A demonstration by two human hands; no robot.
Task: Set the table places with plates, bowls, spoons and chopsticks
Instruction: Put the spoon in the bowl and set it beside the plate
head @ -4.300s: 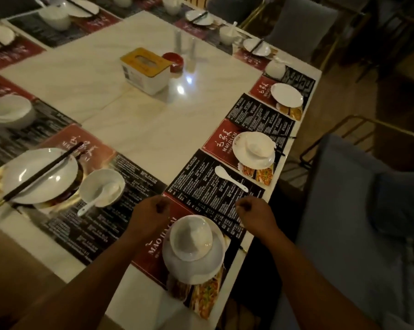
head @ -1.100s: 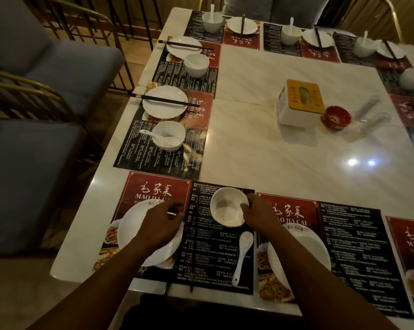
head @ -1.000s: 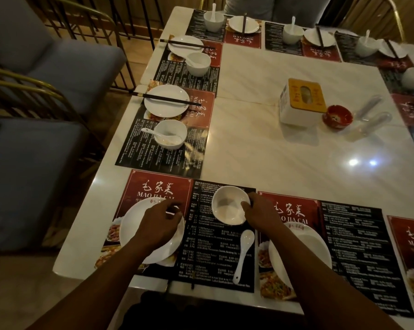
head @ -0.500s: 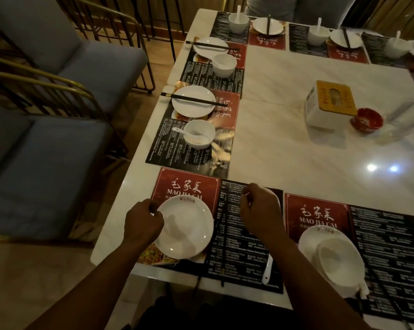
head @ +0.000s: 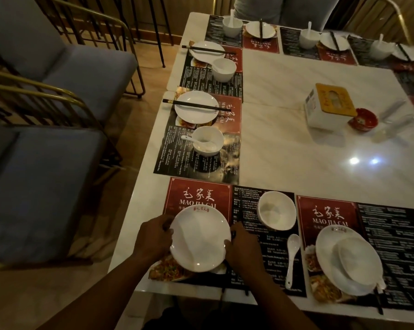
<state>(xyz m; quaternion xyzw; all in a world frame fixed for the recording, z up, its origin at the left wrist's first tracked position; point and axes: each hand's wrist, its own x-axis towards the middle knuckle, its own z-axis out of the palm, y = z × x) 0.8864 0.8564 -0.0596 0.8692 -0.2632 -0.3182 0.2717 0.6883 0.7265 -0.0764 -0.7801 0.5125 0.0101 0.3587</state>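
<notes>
we have the round, glossy white plate (head: 200, 236) at lower centre of frame, on a red-and-black printed placemat (head: 196, 194) on the polished marble table (head: 296, 144). small red mark at its top rim. left hand (head: 153, 239) fingers curl on its left rim. right hand (head: 242, 248) is curled at the right rim; we cannot tell what it grips. white bowl (head: 276, 210) and spoon (head: 292, 256) sit just right.

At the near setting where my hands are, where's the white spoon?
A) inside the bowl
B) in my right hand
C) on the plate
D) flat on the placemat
D: the spoon lies flat on the placemat, on the near side of the empty bowl and right of the plate.
</notes>
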